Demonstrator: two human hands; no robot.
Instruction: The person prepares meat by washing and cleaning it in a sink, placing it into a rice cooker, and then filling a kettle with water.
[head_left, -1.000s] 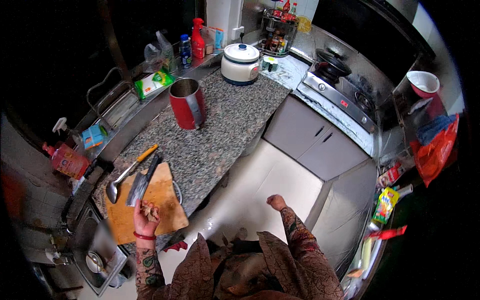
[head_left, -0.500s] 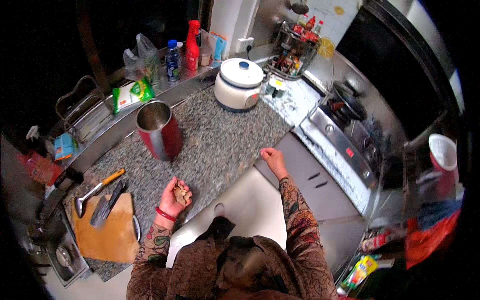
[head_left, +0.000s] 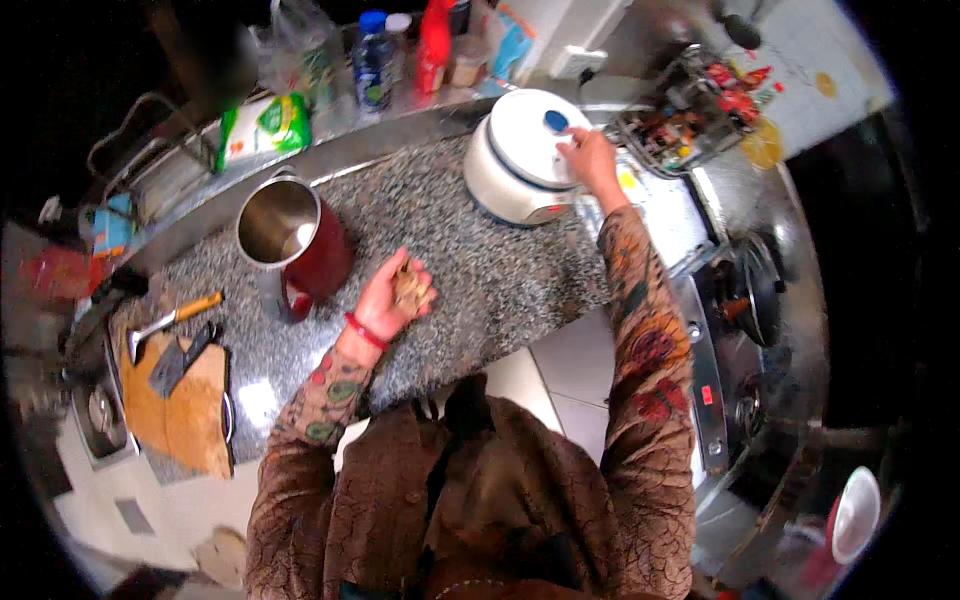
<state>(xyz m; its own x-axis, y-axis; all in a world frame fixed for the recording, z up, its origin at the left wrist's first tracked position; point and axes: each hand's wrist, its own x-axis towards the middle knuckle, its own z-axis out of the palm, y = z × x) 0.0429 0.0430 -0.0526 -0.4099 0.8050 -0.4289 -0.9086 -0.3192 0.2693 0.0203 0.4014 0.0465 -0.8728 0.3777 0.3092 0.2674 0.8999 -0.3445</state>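
My left hand (head_left: pixel 388 298), palm up with curled fingers, holds several dry tan, flaky pieces (head_left: pixel 412 290) over the counter. A red band circles that wrist. My right hand (head_left: pixel 591 161) is at the white lid (head_left: pixel 520 140) of a cream electric pot (head_left: pixel 500 195). Its bent thumb and forefinger stand slightly apart beside the lid's blue knob (head_left: pixel 555 121); whether they touch it is hard to tell. The lid sits on the pot. Left of my left hand stands a tall red metal jug (head_left: pixel 322 255), uncovered, its inside visible.
A wooden board (head_left: pixel 180 410) with a dark-bladed knife (head_left: pixel 182 360) and an orange-handled ladle (head_left: pixel 175 315) lies at the left, near the sink (head_left: pixel 97 410). Bottles and a green-white packet (head_left: pixel 265 130) line the back ledge. Right are a condiment rack (head_left: pixel 690 120) and a stove (head_left: pixel 710 390).
My right hand has moved from the counter's front edge up to the pot lid. My left hand has moved right and forward with the dry pieces. The view has shifted.
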